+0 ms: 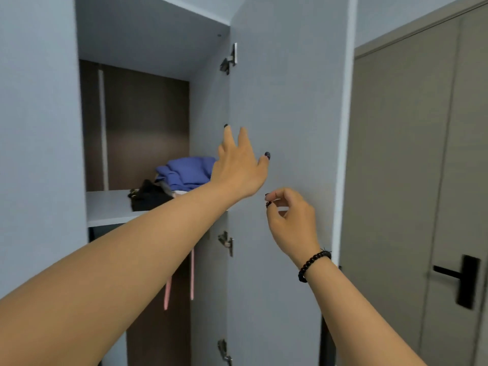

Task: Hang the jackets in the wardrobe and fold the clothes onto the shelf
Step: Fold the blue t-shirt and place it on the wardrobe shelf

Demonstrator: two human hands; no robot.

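Your left hand (239,167) reaches up with fingers spread and straight, at inner face of open pale grey wardrobe door (287,128) — contact not certain. Your right hand (289,217), black bead bracelet (313,265) at wrist, hangs just beside door, fingers loosely curled, holding nothing. Folded blue garment (186,171) sits atop black garment (149,198) on grey wardrobe shelf (108,207) — pink straps (192,276) hang below shelf.

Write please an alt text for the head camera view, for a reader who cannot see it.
A person's left hand reaches with spread fingers to the open wardrobe door, while the right hand hovers beside it, loosely curled and holding nothing. Inside, a folded blue garment and a black one lie on the shelf.
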